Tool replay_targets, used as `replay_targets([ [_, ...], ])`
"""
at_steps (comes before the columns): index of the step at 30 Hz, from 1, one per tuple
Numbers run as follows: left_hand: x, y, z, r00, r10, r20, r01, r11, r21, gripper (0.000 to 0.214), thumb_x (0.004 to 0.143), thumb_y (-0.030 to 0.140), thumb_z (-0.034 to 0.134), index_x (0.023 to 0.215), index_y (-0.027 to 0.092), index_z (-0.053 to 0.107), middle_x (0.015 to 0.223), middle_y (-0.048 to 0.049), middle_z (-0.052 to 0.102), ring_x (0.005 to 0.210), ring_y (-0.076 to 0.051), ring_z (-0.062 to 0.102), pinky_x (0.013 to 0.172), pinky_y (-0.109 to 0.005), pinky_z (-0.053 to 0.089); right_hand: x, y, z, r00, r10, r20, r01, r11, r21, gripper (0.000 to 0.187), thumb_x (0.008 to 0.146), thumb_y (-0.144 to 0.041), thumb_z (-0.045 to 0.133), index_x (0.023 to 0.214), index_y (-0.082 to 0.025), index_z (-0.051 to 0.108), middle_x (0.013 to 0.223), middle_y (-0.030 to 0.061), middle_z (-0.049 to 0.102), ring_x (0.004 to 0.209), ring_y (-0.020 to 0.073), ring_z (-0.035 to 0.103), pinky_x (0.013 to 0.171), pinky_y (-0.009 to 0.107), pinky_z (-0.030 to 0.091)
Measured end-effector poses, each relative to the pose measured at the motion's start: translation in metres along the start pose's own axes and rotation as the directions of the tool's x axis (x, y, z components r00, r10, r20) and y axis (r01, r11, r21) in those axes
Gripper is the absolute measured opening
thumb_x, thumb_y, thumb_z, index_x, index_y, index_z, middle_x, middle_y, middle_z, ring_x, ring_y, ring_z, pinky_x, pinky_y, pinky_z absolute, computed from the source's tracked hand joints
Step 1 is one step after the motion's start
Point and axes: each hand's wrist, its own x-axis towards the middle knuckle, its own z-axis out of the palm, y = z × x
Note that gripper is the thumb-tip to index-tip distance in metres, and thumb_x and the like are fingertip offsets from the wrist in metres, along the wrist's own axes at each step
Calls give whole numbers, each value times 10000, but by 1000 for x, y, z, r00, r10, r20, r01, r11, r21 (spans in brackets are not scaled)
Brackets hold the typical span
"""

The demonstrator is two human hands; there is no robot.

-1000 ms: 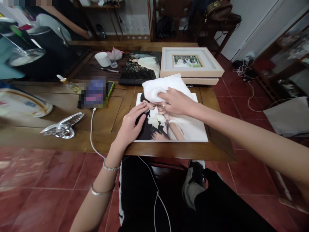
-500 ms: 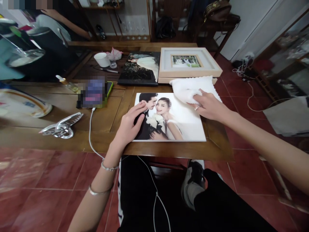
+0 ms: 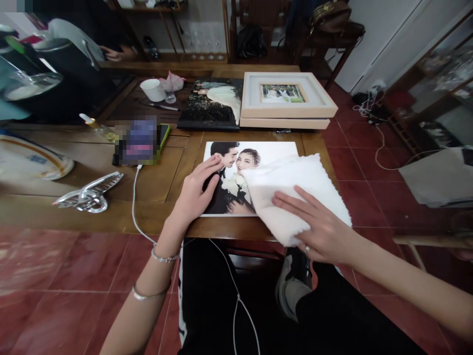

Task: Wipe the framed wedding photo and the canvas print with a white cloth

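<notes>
A glossy photo panel of a couple with white flowers lies flat near the table's front edge. My left hand rests on its left side, fingers stretched out and pressed lightly on the surface. Over the panel's right part spreads a white towel, hiding that portion of the picture and hanging past the edge. My right hand has hold of the towel, its fingers extended along the fabric and pushing it down at the lower right corner.
Behind the panel are a dark photo panel and stacked wooden frames. To the left lie a phone with a white cable, a silver hair clip, a dropper bottle and a white cup. Another person's hand shows at the back.
My right hand has moved with the towel from the panel's upper right corner toward me, to its lower right. The towel has unfolded over the picture. My left hand stays in place.
</notes>
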Motion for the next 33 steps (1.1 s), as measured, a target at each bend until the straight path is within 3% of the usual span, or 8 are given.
replay_targets([
  [4,0,0,0,1000,0,7,0,1000,9,341,993,274,469,1244,134,653,1395,-134,588,1354,-258,503,1166,-464,382,2,9,3,995,-89,-48,88,996,-19,193,776,-105,577,623,-197,650,1418,165,562,1401,327,415,1122,617,375],
  [10,0,0,0,1000,4,4,-4,1000,7,331,995,264,464,1248,157,649,1399,-114,588,1360,-244,498,1169,-463,377,21,58,5,999,-8,-38,4,996,-89,168,847,-151,548,736,-158,674,1359,241,587,1315,348,522,1078,623,416],
  [16,0,0,-1,1000,9,7,-9,1000,6,337,997,272,462,1258,155,642,1409,-116,579,1363,-243,494,1172,-466,371,48,108,10,995,95,-25,-96,991,-91,116,854,-153,541,831,-168,653,1373,208,575,1264,333,552,1089,593,409],
  [21,0,0,-1,1000,0,7,0,1000,-4,335,996,281,468,1252,163,647,1405,-110,584,1362,-251,494,1167,-475,378,67,132,14,978,209,-12,-209,970,-123,144,889,-215,494,835,-180,623,973,137,678,990,317,625,908,509,503],
  [25,-1,-2,0,1000,-1,6,1,1000,-12,335,996,283,468,1251,163,650,1409,-113,579,1363,-254,493,1172,-477,371,71,130,13,965,263,-3,-261,957,-127,213,923,-260,454,860,-159,631,895,147,662,942,330,622,844,503,515],
  [30,0,-2,0,1000,11,8,-10,1000,-17,338,998,270,463,1259,156,643,1414,-124,572,1366,-254,489,1175,-478,365,56,102,14,981,188,-40,-191,978,-83,151,868,-155,507,804,-160,644,1288,223,609,1260,353,536,1072,611,400],
  [33,0,0,0,1000,11,16,-11,1000,-11,333,999,264,456,1262,175,639,1421,-110,569,1368,-247,487,1179,-488,356,39,76,13,987,151,-57,-153,987,-39,144,842,-129,537,768,-159,657,1384,227,562,1346,362,478,1114,646,356],
])
